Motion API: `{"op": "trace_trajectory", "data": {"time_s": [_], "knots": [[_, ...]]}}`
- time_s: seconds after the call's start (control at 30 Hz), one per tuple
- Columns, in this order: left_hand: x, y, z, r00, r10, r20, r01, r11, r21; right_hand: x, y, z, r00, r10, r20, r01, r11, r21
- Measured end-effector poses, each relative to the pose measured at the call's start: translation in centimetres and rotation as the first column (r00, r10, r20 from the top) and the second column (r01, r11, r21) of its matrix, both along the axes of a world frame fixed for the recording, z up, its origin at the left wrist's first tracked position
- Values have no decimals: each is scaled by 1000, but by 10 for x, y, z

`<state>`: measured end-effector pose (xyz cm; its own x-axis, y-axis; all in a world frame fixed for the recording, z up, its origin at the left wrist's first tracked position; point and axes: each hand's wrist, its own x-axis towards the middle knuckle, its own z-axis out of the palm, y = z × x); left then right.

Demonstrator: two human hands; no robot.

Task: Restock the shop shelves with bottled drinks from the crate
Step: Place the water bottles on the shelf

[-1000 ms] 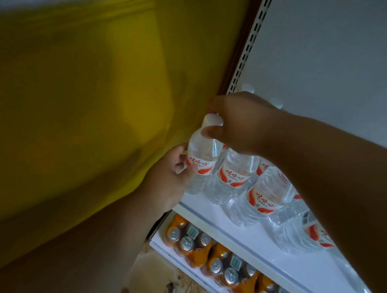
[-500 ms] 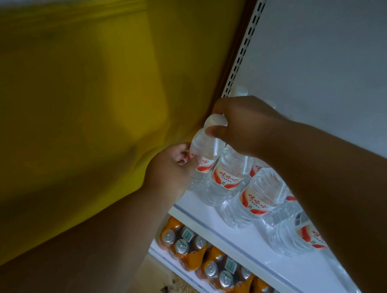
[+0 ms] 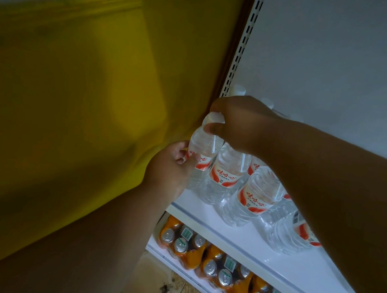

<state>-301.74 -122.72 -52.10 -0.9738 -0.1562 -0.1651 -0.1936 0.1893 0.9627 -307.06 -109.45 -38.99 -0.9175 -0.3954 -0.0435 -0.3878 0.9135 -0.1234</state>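
A clear water bottle [image 3: 203,145] with a red and white label stands at the left end of the white shelf [image 3: 278,265]. My right hand [image 3: 235,124] grips its white cap from above. My left hand [image 3: 173,168] holds the bottle's body at the label from the left side. Beside it stand more water bottles [image 3: 254,195] of the same kind in a row running right. No crate is in view.
A yellow wall [image 3: 73,98] closes the shelf's left side, next to a slotted white upright [image 3: 244,39]. The lower shelf holds orange drink cans [image 3: 218,268] in shrink-wrapped packs. A white back panel [image 3: 340,54] rises behind the bottles. Stained floor tiles [image 3: 160,288] show below.
Both hands and the bottle have stayed almost where they were; the bottle sits slightly more upright against the row, and the view has shifted a little.
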Motion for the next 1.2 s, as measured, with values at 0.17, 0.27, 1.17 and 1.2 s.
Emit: {"op": "trace_trajectory", "data": {"time_s": [0.17, 0.27, 1.17, 1.2], "knots": [[-2, -2, 0, 1000, 2, -20, -3, 997, -76, -2, 1, -1, 1000, 3, -7, -3, 1000, -3], [-2, -2, -2, 999, -9, -35, 5, 993, -114, -2, 1, -3, 1000, -2, -30, 2, 1000, -13], [86, 115, 13, 872, -56, 487, -260, 789, 557, 81, 121, 1, 980, -196, -35, 194, 980, -50], [87, 118, 14, 868, -44, 495, -279, 781, 558, 80, 121, -3, 982, -186, -21, 185, 982, -50]]}}
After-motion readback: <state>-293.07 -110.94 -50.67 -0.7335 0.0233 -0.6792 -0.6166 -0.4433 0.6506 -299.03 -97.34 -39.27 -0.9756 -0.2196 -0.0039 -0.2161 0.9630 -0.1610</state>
